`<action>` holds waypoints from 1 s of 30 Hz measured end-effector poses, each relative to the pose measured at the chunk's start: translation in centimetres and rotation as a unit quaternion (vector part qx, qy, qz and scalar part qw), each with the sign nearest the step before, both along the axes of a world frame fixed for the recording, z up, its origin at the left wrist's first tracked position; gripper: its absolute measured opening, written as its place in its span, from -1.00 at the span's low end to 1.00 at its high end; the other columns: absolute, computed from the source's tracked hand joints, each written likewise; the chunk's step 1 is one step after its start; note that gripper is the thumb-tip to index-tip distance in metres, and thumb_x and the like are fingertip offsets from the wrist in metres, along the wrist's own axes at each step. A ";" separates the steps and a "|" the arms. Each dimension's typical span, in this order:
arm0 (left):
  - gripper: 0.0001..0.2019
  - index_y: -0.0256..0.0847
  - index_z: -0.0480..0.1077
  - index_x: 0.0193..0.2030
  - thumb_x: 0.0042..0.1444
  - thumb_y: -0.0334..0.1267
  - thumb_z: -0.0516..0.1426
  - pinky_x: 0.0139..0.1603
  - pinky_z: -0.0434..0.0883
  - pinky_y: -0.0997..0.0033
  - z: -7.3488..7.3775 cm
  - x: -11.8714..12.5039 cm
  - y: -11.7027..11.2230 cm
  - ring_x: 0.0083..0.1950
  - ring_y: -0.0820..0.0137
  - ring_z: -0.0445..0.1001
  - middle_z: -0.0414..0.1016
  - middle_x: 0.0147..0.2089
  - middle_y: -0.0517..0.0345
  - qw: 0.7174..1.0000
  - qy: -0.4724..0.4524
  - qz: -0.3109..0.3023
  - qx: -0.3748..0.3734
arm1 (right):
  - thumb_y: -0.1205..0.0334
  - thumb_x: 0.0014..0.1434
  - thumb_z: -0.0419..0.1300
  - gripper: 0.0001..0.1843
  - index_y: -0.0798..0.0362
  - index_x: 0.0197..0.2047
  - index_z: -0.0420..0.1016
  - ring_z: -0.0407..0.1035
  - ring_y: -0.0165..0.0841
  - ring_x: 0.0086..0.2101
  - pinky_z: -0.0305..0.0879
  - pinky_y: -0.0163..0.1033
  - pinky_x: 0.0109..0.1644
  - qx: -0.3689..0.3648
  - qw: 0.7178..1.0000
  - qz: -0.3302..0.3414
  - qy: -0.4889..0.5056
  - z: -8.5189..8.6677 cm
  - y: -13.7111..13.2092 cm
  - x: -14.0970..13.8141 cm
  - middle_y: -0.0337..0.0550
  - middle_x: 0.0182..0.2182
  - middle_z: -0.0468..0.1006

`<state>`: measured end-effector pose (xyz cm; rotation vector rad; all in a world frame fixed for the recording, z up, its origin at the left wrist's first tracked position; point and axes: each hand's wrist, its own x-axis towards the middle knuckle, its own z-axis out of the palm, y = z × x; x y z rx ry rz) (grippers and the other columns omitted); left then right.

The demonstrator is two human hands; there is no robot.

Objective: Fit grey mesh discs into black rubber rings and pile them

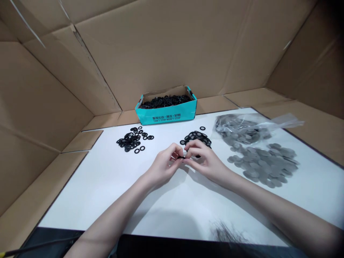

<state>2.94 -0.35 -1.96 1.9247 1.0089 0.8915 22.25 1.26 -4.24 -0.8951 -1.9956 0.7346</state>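
My left hand [164, 165] and my right hand [204, 160] meet over the middle of the white table [107, 193]. The fingertips of both are pinched together on a small black ring [182, 157]. Just behind them lies a pile of black rings [196, 137]. A second, looser pile of black rings [133, 139] lies to the left. Grey round discs [262, 163] are spread out to the right of my right hand.
A teal cardboard box [166, 114] full of black rings stands at the back of the table. A clear plastic bag [242, 129] holding more grey discs lies at the back right. Brown cardboard walls [172, 46] enclose the table on three sides.
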 end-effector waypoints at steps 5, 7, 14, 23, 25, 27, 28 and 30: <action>-0.91 -0.19 0.24 -0.25 0.17 -0.46 0.06 -0.22 0.37 0.52 0.7 -0.3 -0.1 -0.28 0.51 0.34 0.34 -0.29 0.24 0.999 0.023 -0.036 0.023 | 0.30 0.21 0.20 -0.82 0.03 -0.44 0.40 0.37 -0.22 -0.09 0.36 -0.07 -0.03 0.002 1.000 -0.011 0.019 0.5 -0.7 -0.3 -0.05 -0.16 0.37; -0.88 -0.19 0.24 -0.26 0.15 -0.49 0.04 -0.22 0.36 0.52 0.8 -0.3 -0.1 -0.28 0.52 0.33 0.35 -0.30 0.24 0.998 0.037 -0.041 0.026 | 0.32 0.20 0.20 -0.84 0.04 -0.43 0.40 0.36 -0.21 -0.08 0.35 -0.07 -0.04 0.022 1.000 -0.014 0.016 0.3 -0.7 -0.4 -0.05 -0.17 0.36; -0.84 -0.18 0.26 -0.23 0.09 -0.50 0.08 -0.25 0.34 0.52 0.3 -0.3 0.1 -0.29 0.52 0.34 0.35 -0.29 0.26 0.999 0.040 -0.014 0.025 | 0.29 0.20 0.24 -0.91 0.04 -0.36 0.51 0.36 -0.16 -0.09 0.32 0.01 0.00 0.075 0.997 -0.025 -0.024 -0.5 0.0 -0.2 -0.02 -0.17 0.41; -0.92 -0.19 0.27 -0.20 0.18 -0.40 0.10 -0.26 0.36 0.52 0.3 -0.1 0.1 -0.28 0.52 0.36 0.37 -0.24 0.22 1.000 0.006 0.000 -0.007 | 0.29 0.21 0.21 -0.84 0.03 -0.42 0.41 0.37 -0.18 -0.07 0.34 -0.04 -0.01 0.011 1.000 -0.004 -0.004 0.0 -0.1 0.0 -0.04 -0.15 0.42; -0.92 -0.20 0.27 -0.21 0.17 -0.40 0.09 -0.26 0.36 0.53 0.5 -0.1 0.0 -0.27 0.51 0.36 0.36 -0.25 0.21 1.000 0.015 -0.018 -0.013 | 0.29 0.20 0.21 -0.84 0.04 -0.44 0.40 0.37 -0.20 -0.07 0.34 -0.06 -0.02 0.000 1.000 0.005 0.003 0.2 -0.3 -0.1 -0.04 -0.16 0.40; -0.94 -0.21 0.28 -0.23 0.17 -0.40 0.10 -0.27 0.36 0.53 0.7 -0.2 -0.1 -0.29 0.52 0.36 0.37 -0.26 0.21 0.999 0.023 -0.026 -0.022 | 0.30 0.19 0.20 -0.83 0.04 -0.45 0.40 0.36 -0.21 -0.08 0.34 -0.09 -0.04 -0.003 1.000 0.008 0.010 0.4 -0.6 -0.2 -0.05 -0.17 0.38; -0.94 -0.21 0.28 -0.25 0.17 -0.39 0.11 -0.28 0.36 0.53 0.7 -0.2 -0.1 -0.29 0.52 0.36 0.37 -0.27 0.21 0.999 0.023 -0.022 -0.025 | 0.29 0.19 0.20 -0.83 0.04 -0.45 0.40 0.35 -0.21 -0.08 0.34 -0.11 -0.07 -0.008 1.000 0.006 0.014 0.5 -0.6 -0.3 -0.05 -0.17 0.38; -0.93 -0.21 0.29 -0.24 0.18 -0.35 0.14 -0.28 0.38 0.54 0.7 -0.3 -0.1 -0.29 0.52 0.38 0.38 -0.28 0.21 1.000 0.012 -0.003 -0.021 | 0.25 0.19 0.19 -0.83 0.04 -0.44 0.42 0.34 -0.21 -0.09 0.33 -0.17 -0.16 -0.032 0.999 -0.003 0.024 0.5 -0.6 -0.3 -0.05 -0.18 0.37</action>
